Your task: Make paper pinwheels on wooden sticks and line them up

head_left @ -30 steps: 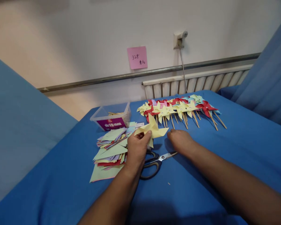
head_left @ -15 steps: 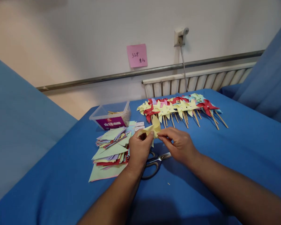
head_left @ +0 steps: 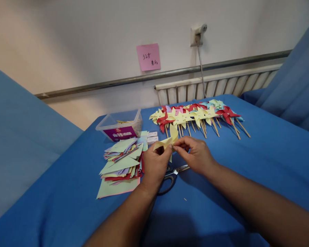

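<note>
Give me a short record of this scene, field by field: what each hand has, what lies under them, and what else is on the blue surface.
left hand: pinches the yellow paper piece
right hand: pinches the same piece from the other side
under the hands: scissors, lying flat
left of the hands: pile of cut coloured paper
behind the pile: clear plastic box
far side: row of paper pinwheels on sticks
surface: blue cloth

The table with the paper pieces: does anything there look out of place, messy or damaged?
Nothing looks damaged. The stack of cut paper is fanned out unevenly, with corners pointing every way. The scissors lie partly hidden under both hands, left hand and right hand, which pinch a yellow paper piece. The finished pinwheels lie in a fairly neat row.
</note>
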